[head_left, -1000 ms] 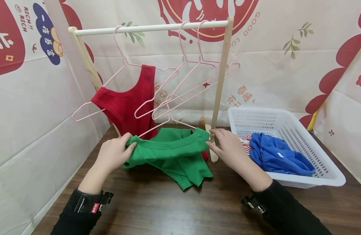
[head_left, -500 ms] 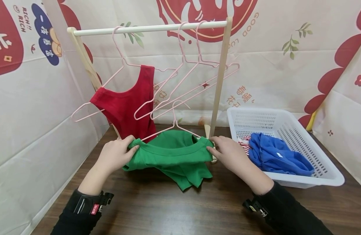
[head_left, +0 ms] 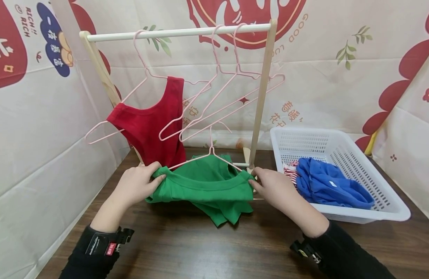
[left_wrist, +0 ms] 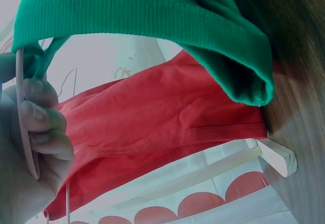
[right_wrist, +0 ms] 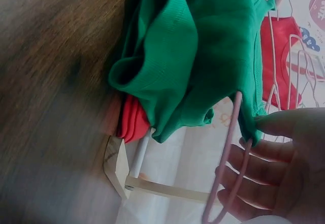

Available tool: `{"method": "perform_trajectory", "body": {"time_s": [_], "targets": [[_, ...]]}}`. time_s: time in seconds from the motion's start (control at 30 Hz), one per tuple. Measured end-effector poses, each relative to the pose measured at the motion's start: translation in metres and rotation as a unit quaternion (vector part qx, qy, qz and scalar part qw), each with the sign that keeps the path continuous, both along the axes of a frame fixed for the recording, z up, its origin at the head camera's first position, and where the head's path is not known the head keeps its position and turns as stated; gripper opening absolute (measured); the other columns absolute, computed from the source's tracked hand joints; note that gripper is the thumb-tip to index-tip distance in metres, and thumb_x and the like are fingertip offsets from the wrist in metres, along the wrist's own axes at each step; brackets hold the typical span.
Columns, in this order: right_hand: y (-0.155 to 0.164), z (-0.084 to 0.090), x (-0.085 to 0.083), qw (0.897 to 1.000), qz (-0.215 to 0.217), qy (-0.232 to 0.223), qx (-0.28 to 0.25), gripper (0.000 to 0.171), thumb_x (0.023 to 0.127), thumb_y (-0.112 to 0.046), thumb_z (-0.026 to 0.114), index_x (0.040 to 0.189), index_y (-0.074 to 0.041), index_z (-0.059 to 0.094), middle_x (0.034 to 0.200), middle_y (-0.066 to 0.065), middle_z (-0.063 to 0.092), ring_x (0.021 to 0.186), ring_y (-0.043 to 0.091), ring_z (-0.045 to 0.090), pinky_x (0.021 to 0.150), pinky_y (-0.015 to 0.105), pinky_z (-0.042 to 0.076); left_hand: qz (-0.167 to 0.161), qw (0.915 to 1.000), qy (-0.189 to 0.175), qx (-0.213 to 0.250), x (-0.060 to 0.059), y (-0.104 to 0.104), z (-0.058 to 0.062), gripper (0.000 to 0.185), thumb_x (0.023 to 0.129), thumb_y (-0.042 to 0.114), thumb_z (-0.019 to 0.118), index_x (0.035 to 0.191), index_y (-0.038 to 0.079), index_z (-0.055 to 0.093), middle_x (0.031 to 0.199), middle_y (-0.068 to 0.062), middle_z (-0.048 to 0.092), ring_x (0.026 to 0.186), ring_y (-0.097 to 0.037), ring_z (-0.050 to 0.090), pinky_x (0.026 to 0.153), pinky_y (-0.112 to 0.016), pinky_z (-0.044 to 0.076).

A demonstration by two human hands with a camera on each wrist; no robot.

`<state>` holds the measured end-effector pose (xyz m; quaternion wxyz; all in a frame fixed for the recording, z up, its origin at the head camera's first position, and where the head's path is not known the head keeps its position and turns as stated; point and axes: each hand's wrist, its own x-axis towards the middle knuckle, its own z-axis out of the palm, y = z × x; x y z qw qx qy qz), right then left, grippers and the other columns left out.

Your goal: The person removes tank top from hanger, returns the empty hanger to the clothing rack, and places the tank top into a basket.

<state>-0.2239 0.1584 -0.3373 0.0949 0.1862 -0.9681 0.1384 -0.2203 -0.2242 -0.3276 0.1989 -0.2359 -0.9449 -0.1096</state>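
Note:
A green sleeveless top [head_left: 204,185] hangs between my two hands, its lower part drooping onto the table. Its shoulders sit on a pink hanger [head_left: 211,148] whose hook points up and leans right. My left hand [head_left: 137,184] grips the left shoulder; in the left wrist view the hanger's end [left_wrist: 21,107] lies against the curled fingers. At the other shoulder, my right hand [head_left: 278,190] pinches the cloth between thumb and fingers. The hanger's rounded end [right_wrist: 222,153] sticks out past the fabric there, beside the fingers. Much of the hanger is hidden by the green cloth.
Behind stands a rack with a white rail [head_left: 183,33]. A red sleeveless top [head_left: 151,124] hangs on it at left, and bare pink hangers [head_left: 217,73] at right. To the right, a white basket [head_left: 392,211] holds blue clothing [head_left: 333,186] and a red-striped piece [head_left: 292,171].
My right hand has moved down and slightly right with its shoulder of the green top. The hanger has shifted down and right, its hook tipping right. My left hand has barely moved.

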Motion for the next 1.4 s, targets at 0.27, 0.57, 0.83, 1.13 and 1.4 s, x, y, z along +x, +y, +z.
{"method": "perform_trajectory", "body": {"time_s": [0.27, 0.57, 0.83, 1.13, 1.4], "targets": [[0.0, 0.002, 0.009, 1.0, 0.002, -0.007, 0.007, 0.015, 0.092, -0.025, 0.068, 0.096, -0.011, 0.063, 0.063, -0.005, 0.051, 0.055, 0.013, 0.049, 0.046, 0.03, 0.037, -0.023, 0.9997, -0.003, 0.013, 0.002, -0.002, 0.004, 0.016, 0.087, 0.022, 0.071, 0.089, 0.017, 0.056, 0.06, 0.008, 0.047, 0.056, -0.013, 0.046, 0.053, -0.03, 0.04], [0.003, 0.005, 0.013, 1.0, 0.004, -0.01, 0.012, 0.014, 0.091, -0.023, 0.069, 0.094, -0.011, 0.062, 0.062, -0.005, 0.05, 0.055, 0.014, 0.049, 0.046, 0.031, 0.037, -0.036, 0.9991, -0.012, 0.017, 0.003, -0.001, 0.005, 0.018, 0.086, 0.023, 0.073, 0.094, 0.017, 0.059, 0.063, 0.01, 0.052, 0.058, -0.013, 0.047, 0.055, -0.03, 0.043], [0.004, 0.004, 0.016, 1.0, 0.011, -0.018, 0.021, 0.012, 0.091, -0.022, 0.068, 0.09, -0.013, 0.062, 0.061, -0.006, 0.051, 0.055, 0.014, 0.049, 0.047, 0.033, 0.038, -0.035, 0.999, -0.026, 0.008, 0.002, 0.0, 0.002, 0.016, 0.087, 0.023, 0.072, 0.095, 0.018, 0.059, 0.065, 0.011, 0.055, 0.062, -0.013, 0.049, 0.058, -0.031, 0.045], [0.004, 0.007, 0.018, 1.0, 0.003, -0.026, 0.009, 0.01, 0.091, -0.022, 0.067, 0.091, -0.013, 0.063, 0.062, -0.006, 0.052, 0.055, 0.014, 0.048, 0.047, 0.032, 0.037, -0.041, 0.9989, -0.019, 0.015, 0.004, 0.001, 0.003, 0.016, 0.087, 0.022, 0.072, 0.097, 0.018, 0.06, 0.068, 0.011, 0.057, 0.063, -0.014, 0.049, 0.058, -0.031, 0.045], [0.007, 0.01, 0.014, 0.998, 0.038, 0.028, -0.037, 0.004, 0.093, -0.014, 0.065, 0.093, -0.01, 0.065, 0.073, -0.004, 0.057, 0.065, 0.015, 0.051, 0.058, 0.033, 0.044, -0.049, 0.9967, 0.016, 0.062, 0.011, 0.003, 0.013, 0.018, 0.086, 0.018, 0.074, 0.103, 0.014, 0.068, 0.078, 0.004, 0.066, 0.059, -0.01, 0.051, 0.059, -0.03, 0.047]]}}
